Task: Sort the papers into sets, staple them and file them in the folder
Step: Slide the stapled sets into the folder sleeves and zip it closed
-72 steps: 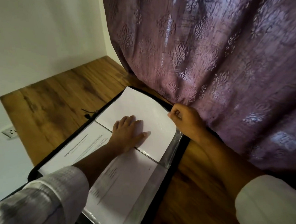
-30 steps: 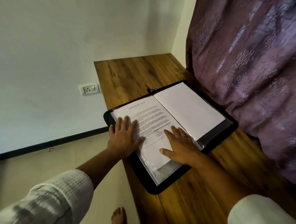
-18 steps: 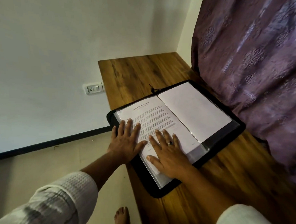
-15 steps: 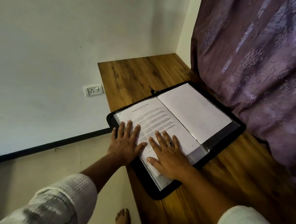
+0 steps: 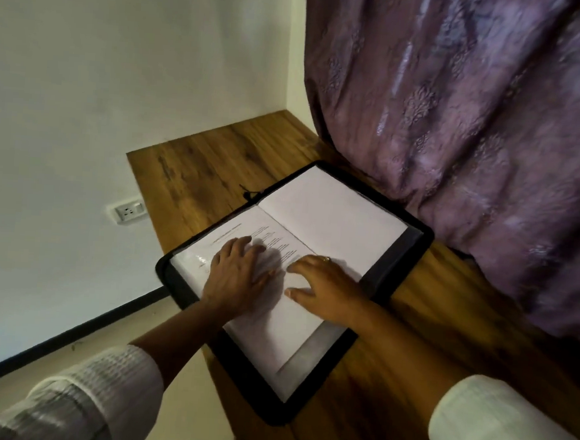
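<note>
A black zip folder (image 5: 413, 259) lies open on the wooden table (image 5: 210, 166), its clear sleeves holding papers. The near page is a printed sheet (image 5: 267, 324) inside a plastic sleeve; the far page (image 5: 330, 215) shows blank white. My left hand (image 5: 236, 274) lies flat on the printed sheet, fingers straight. My right hand (image 5: 325, 287) rests beside it on the same sheet, fingers spread, a ring on one finger. Both hands press down on the page and hold nothing. No stapler or loose papers are in view.
A purple patterned curtain (image 5: 476, 130) hangs against the table's far right side, touching the folder's far edge. A white wall with a socket (image 5: 129, 211) stands to the left. The table's left edge drops to a beige floor (image 5: 180, 394). The folder's zip pull (image 5: 249, 193) lies on the wood.
My left hand has slid from the folder's left edge onto the printed sheet, beside my right hand. The view has shifted closer; the folder has stayed in place.
</note>
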